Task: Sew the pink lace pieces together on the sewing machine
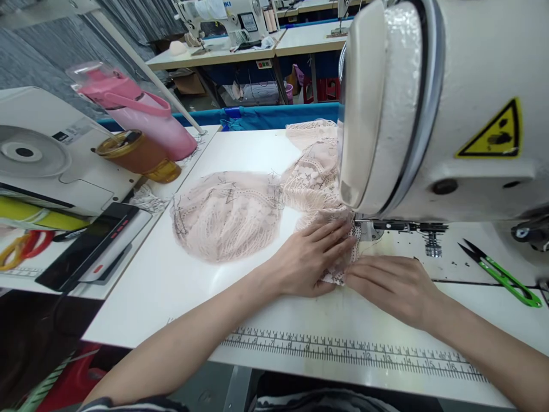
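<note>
Sheer pale pink lace fabric [315, 171] runs across the white table to the needle area of a sewing machine [386, 114]. My left hand [315, 252] lies on the lace just left of the presser foot, fingers stretched out flat and pressing it down. Its thumb rests near the fabric's front edge. With fingers closed together, my right hand [392, 286] pinches the near edge of the lace in front of the foot. A rounded lace piece [229, 214], joined to the rest, spreads out to the left. The needle is hidden behind the machine head.
Green thread snips [500, 272] lie right of the machine bed. A printed ruler [343, 349] runs along the table's front. At left stand a pink bottle [137, 111], an amber cup [137, 154] and a black device [92, 246]. Another sewing machine [231, 23] is behind.
</note>
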Available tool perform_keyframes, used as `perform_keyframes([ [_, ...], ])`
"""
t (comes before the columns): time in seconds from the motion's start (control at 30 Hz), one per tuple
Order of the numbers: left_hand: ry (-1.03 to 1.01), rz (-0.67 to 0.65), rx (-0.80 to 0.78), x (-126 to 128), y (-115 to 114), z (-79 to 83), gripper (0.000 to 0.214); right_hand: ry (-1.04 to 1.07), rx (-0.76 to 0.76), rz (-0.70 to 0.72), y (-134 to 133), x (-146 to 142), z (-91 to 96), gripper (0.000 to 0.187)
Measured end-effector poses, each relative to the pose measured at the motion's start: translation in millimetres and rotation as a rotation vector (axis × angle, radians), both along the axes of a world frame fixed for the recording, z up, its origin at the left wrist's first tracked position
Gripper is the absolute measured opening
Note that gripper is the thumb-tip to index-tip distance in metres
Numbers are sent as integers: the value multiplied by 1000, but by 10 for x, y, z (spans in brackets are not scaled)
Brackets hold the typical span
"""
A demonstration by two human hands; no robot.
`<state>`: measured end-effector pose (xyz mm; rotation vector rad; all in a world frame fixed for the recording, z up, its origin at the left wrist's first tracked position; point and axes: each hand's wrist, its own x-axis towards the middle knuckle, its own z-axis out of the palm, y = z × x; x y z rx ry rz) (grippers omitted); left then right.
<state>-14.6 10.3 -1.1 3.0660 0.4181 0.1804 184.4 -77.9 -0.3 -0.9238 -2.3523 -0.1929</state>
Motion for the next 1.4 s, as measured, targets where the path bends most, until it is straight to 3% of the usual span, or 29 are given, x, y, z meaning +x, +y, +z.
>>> perform_keyframes([
  [0.43, -7, 9, 4, -5, 52, 39, 68, 46, 63, 19, 5, -31, -80, 12],
  [0.8, 15, 75, 15, 40, -5, 38, 71, 41, 84, -18, 21, 6, -9, 14],
  [1.0, 5, 93, 53, 75, -47, 61, 66, 13, 35, -14, 27, 65, 1, 18],
  [1.4, 1, 121, 64, 109, -99, 68, 61, -69, -82, -151, -16, 196, -106, 27],
])
